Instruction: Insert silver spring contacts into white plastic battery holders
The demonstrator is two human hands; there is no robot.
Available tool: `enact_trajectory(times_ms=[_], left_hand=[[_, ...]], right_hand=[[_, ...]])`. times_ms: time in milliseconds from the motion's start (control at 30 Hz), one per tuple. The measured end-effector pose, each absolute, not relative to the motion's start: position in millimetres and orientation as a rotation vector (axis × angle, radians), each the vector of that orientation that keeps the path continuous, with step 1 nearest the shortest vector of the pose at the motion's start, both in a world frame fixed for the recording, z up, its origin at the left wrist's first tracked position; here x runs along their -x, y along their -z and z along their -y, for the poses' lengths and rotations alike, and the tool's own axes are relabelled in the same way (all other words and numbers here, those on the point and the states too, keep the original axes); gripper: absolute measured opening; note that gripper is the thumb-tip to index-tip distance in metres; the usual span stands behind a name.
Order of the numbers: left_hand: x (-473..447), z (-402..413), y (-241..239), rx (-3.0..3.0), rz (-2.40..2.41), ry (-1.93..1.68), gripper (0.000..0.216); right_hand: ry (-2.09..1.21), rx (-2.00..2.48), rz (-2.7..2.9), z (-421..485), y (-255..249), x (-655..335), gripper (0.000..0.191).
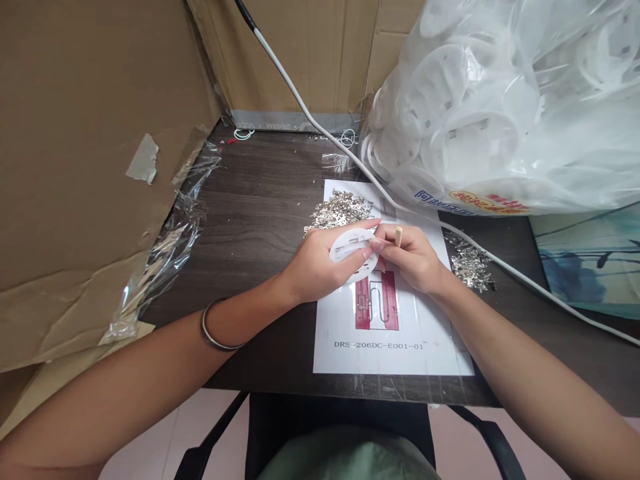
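My left hand (315, 263) grips a round white plastic disc (353, 250) with a small metal strip on its face, held above a printed sheet (390, 333). My right hand (413, 257) is closed round a short wooden stick (399, 235), and its fingertips pinch at the disc's right edge. Both hands meet over the sheet's upper part. A metal bangle (215, 330) circles my left wrist.
Piles of small silver metal clips lie behind my hands (340, 210) and to the right (470, 267). A big clear bag of white discs (500, 107) fills the back right. A white cable (310, 120) crosses the dark table (255, 220). Cardboard walls (75, 147) stand left and behind.
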State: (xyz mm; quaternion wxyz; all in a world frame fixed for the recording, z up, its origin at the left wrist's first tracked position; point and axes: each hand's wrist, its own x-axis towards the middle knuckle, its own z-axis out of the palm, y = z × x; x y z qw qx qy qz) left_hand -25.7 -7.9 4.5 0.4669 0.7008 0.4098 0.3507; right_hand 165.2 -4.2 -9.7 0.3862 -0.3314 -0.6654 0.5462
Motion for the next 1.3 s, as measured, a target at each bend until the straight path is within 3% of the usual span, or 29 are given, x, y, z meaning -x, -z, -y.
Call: enact_trajectory(times_ms=[433,700,1300], left_hand=[[24.4,7.2,-6.7,-1.719,-0.984,-0.861,0.044],[20.4,11.4,-6.8,-1.484,-0.979,-0.868,0.045],[19.8,11.4,-6.4,-1.403,-0.971,-0.812,0.05]], right_hand=[[-1.362,0.899,1.688,4.1,6.0,-163.1,0.039],[-1.528,0.851,1.478,6.5,3.6,-160.7,0.04],[-1.349,0.907,1.564,2.9,13.2,-163.4,0.041]])
